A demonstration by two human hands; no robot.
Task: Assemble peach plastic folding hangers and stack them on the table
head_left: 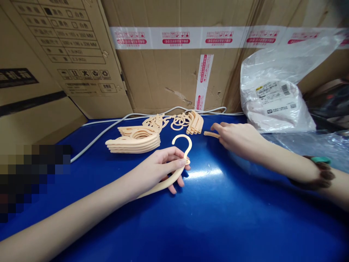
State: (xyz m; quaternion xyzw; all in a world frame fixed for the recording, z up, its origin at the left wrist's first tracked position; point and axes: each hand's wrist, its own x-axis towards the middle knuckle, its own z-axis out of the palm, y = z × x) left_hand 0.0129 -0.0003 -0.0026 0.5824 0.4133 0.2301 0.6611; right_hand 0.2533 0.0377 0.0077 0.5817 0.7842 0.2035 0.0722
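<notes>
My left hand [169, 165] grips a cream plastic hanger part [167, 181], its curved arm running down to the left under my wrist. A hook [188, 145] stands up from the top of that part, pinched near its base by my thumb and fingers. Further right, my right hand [234, 136] is closed around one end of a short cream piece [211, 134] at the tabletop. Just left of it lies a row of similar short curved pieces [195, 123]. A stack of hanger arms [133, 142] sits behind my left hand, with loose hooks [180, 120] and a pile of small parts [156, 122] beyond.
The blue tabletop [191, 225] meets cardboard boxes [169, 72] at the back and left. A white cable [109, 129] runs along the rear edge. At the right stand a plastic bag [275, 98] with labels and some clear wrap [321, 149].
</notes>
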